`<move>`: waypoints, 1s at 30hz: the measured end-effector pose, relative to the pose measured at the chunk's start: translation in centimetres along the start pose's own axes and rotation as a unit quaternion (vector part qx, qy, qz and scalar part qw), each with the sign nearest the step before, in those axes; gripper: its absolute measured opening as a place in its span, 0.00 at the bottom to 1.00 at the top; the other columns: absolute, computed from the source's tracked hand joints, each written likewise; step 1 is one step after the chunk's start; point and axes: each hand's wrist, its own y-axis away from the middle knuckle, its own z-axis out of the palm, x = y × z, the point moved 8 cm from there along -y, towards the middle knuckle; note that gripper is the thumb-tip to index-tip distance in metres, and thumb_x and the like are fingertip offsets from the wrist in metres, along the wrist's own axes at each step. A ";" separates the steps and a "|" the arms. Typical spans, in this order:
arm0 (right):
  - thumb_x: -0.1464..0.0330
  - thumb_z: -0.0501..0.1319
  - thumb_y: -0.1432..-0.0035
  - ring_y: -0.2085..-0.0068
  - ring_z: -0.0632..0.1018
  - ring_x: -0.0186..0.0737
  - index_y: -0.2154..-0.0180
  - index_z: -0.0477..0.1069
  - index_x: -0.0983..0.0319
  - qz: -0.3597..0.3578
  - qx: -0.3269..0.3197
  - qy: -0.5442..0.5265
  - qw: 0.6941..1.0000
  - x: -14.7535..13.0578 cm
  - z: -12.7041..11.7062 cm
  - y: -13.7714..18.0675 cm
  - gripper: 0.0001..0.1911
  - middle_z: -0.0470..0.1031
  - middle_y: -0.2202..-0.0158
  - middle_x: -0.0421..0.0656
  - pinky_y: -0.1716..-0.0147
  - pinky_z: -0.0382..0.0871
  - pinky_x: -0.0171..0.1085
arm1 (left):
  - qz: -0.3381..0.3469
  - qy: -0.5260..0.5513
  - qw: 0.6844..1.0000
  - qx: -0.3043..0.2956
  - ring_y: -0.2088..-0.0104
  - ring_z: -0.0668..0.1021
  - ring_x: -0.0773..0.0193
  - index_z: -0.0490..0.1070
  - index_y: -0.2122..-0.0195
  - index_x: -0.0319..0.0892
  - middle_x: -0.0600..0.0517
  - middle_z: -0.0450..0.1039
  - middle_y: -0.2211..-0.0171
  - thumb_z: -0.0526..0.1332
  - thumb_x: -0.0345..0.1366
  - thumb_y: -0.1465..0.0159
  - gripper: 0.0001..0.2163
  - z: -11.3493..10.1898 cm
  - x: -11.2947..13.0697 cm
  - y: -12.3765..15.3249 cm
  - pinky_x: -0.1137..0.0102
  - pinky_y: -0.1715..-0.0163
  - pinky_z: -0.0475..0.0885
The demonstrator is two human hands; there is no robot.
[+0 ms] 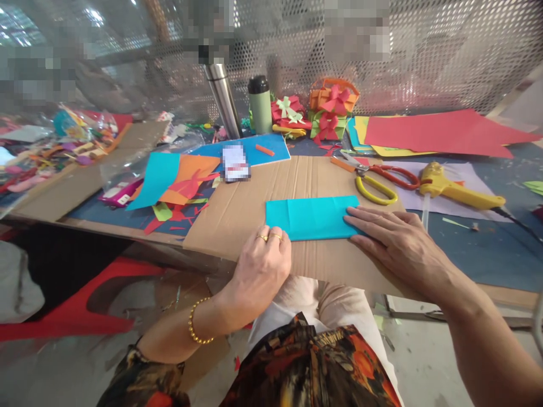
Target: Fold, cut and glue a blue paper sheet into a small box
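Observation:
A folded turquoise sheet of paper (313,217) lies lengthwise on the brown cardboard (237,226), with faint crease lines across it. My left hand (265,263) is closed at its lower left corner, fingers curled under and the fingertips hidden. My right hand (392,240) lies flat over its right end, with fingers stretched out and pressing on the paper. Beyond my right hand are scissors (377,178) with red and yellow handles, and a yellow glue gun (458,189) resting on a pale purple sheet (479,208).
Red sheets (436,133) are stacked at the back right. Finished paper baskets (331,107), a green bottle (260,107) and a steel flask (224,102) stand at the back. A phone (235,161) lies left of centre, near orange and turquoise paper pieces (156,178) and red scraps.

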 end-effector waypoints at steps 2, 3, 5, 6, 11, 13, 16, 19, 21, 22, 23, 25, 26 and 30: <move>0.57 0.53 0.22 0.37 0.79 0.56 0.39 0.76 0.57 -0.003 0.003 0.005 1.000 -0.1 -0.1 0.0 0.22 0.78 0.37 0.49 0.45 0.67 0.55 | 0.009 -0.014 1.000 0.021 0.67 0.80 0.55 0.75 0.63 0.35 0.44 0.76 0.68 0.52 0.19 0.31 0.13 -0.5 -0.1 0.0 0.64 0.70 0.78; 0.57 0.52 0.22 0.37 0.79 0.55 0.39 0.76 0.57 -0.003 0.003 0.007 1.000 -0.1 -0.1 0.0 0.22 0.78 0.37 0.49 0.45 0.67 0.55 | 0.013 -0.017 0.999 0.026 0.68 0.79 0.55 0.74 0.65 0.36 0.45 0.75 0.69 0.52 0.18 0.32 0.13 -0.7 -0.1 0.0 0.64 0.70 0.77; 0.57 0.52 0.22 0.37 0.79 0.55 0.38 0.76 0.57 0.000 0.001 0.009 1.000 -0.1 -0.1 -0.1 0.22 0.78 0.36 0.48 0.45 0.67 0.54 | 0.016 -0.020 0.999 0.023 0.67 0.79 0.55 0.73 0.67 0.37 0.45 0.74 0.69 0.52 0.18 0.32 0.13 -0.8 -0.1 -0.1 0.65 0.69 0.77; 0.57 0.52 0.22 0.37 0.79 0.55 0.38 0.76 0.57 0.001 0.000 0.008 1.000 -0.1 -0.1 -0.1 0.22 0.78 0.36 0.48 0.45 0.67 0.54 | 0.015 -0.022 0.999 0.018 0.67 0.79 0.55 0.72 0.67 0.38 0.45 0.73 0.69 0.52 0.18 0.33 0.13 -0.7 -0.1 -0.2 0.65 0.68 0.77; 0.58 0.52 0.22 0.37 0.79 0.55 0.37 0.75 0.57 -0.004 -0.002 0.009 1.000 -0.2 -0.1 -0.1 0.22 0.78 0.36 0.49 0.44 0.67 0.54 | 0.015 -0.029 0.999 0.000 0.67 0.77 0.54 0.70 0.67 0.40 0.46 0.72 0.70 0.52 0.18 0.33 0.13 -0.5 0.1 -0.3 0.65 0.67 0.76; 0.58 0.52 0.22 0.37 0.79 0.55 0.38 0.76 0.59 -0.010 0.002 0.015 1.000 -0.3 -0.2 -0.1 0.22 0.78 0.37 0.50 0.45 0.67 0.54 | 0.019 -0.030 0.999 -0.006 0.67 0.77 0.54 0.69 0.68 0.40 0.46 0.71 0.70 0.52 0.18 0.33 0.13 -0.4 0.1 -0.2 0.65 0.67 0.76; 0.59 0.52 0.22 0.37 0.79 0.55 0.39 0.76 0.60 -0.013 0.004 0.018 1.000 -0.4 -0.2 0.0 0.22 0.78 0.37 0.50 0.45 0.67 0.53 | 0.019 -0.032 0.999 -0.024 0.66 0.78 0.54 0.70 0.66 0.39 0.45 0.72 0.69 0.52 0.18 0.33 0.12 -0.1 0.1 0.0 0.64 0.67 0.77; 0.59 0.53 0.22 0.36 0.78 0.54 0.39 0.76 0.58 -0.009 0.000 0.014 1.000 -0.4 -0.2 -0.1 0.21 0.78 0.36 0.49 0.45 0.67 0.53 | 0.022 -0.034 0.998 -0.041 0.64 0.78 0.53 0.73 0.61 0.35 0.43 0.74 0.65 0.52 0.19 0.31 0.11 0.2 0.1 0.1 0.63 0.64 0.77; 0.59 0.53 0.22 0.37 0.79 0.55 0.39 0.76 0.59 -0.011 0.001 0.014 1.000 -0.4 -0.2 -0.1 0.21 0.78 0.37 0.49 0.45 0.67 0.53 | 0.023 -0.034 0.998 -0.050 0.62 0.79 0.53 0.74 0.55 0.31 0.42 0.75 0.62 0.52 0.20 0.30 0.11 0.5 0.0 0.2 0.62 0.62 0.78; 0.59 0.52 0.22 0.37 0.79 0.55 0.39 0.76 0.59 -0.012 0.003 0.016 1.000 -0.4 -0.2 -0.1 0.21 0.78 0.37 0.50 0.45 0.67 0.53 | 0.022 -0.031 0.998 -0.055 0.62 0.79 0.53 0.75 0.53 0.30 0.41 0.76 0.61 0.53 0.20 0.29 0.11 0.7 -0.1 0.3 0.62 0.62 0.77; 0.59 0.52 0.22 0.37 0.79 0.55 0.39 0.76 0.60 -0.013 0.005 0.018 1.000 -0.4 -0.2 -0.1 0.21 0.79 0.37 0.50 0.45 0.67 0.53 | 0.018 -0.026 0.998 -0.058 0.62 0.78 0.54 0.75 0.51 0.29 0.41 0.76 0.61 0.54 0.21 0.29 0.11 0.8 -0.2 0.3 0.62 0.62 0.77; 0.59 0.52 0.22 0.37 0.79 0.55 0.40 0.76 0.61 -0.017 0.008 0.021 1.000 -0.4 -0.2 -0.1 0.22 0.79 0.37 0.51 0.46 0.67 0.53 | 0.008 -0.009 0.998 -0.054 0.62 0.78 0.54 0.74 0.48 0.28 0.42 0.76 0.60 0.56 0.24 0.27 0.11 1.1 -0.6 0.4 0.63 0.62 0.76; 0.59 0.52 0.22 0.37 0.79 0.55 0.40 0.76 0.61 -0.020 0.009 0.022 1.000 -0.4 -0.1 -0.1 0.22 0.79 0.37 0.51 0.46 0.67 0.53 | 0.002 0.001 0.999 -0.049 0.62 0.78 0.54 0.74 0.47 0.28 0.42 0.76 0.59 0.57 0.26 0.25 0.10 1.2 -0.8 0.5 0.63 0.63 0.75; 0.58 0.52 0.22 0.37 0.79 0.54 0.40 0.76 0.60 -0.021 0.008 0.023 0.999 -0.4 -0.2 0.0 0.22 0.79 0.37 0.50 0.46 0.67 0.53 | -0.031 0.021 0.998 -0.044 0.62 0.77 0.54 0.74 0.46 0.27 0.41 0.76 0.59 0.60 0.34 0.24 0.14 1.7 -1.5 0.7 0.62 0.65 0.72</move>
